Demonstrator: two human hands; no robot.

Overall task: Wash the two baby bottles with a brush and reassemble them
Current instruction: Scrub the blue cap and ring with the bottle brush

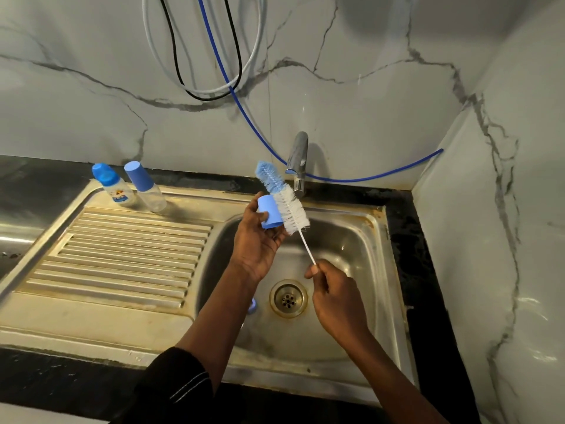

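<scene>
Blue plastic cap (pixel 270 216) gripped in left hand (pixel 256 244), right hand (pixel 334 290) pinching blue-and-white bristle brush (pixel 289 208); two capped clear plastic bottles (pixel 150 195) at steel drainboard's (pixel 122 258) far edge seemingly await washing.

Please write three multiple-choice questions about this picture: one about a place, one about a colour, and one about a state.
1. Where do the two baby bottles stand?
A) in the basin
B) on the drainboard, near the wall
C) on the tap

2. Which colour is the cap in the left hand?
A) red
B) blue
C) green

3. How is the right hand?
A) open, empty
B) pressing the drain
C) pinching the brush handle

Answers: 1 B, both stand at the drainboard's back edge; 2 B, it is light blue; 3 C, it grips the thin white handle.
</scene>
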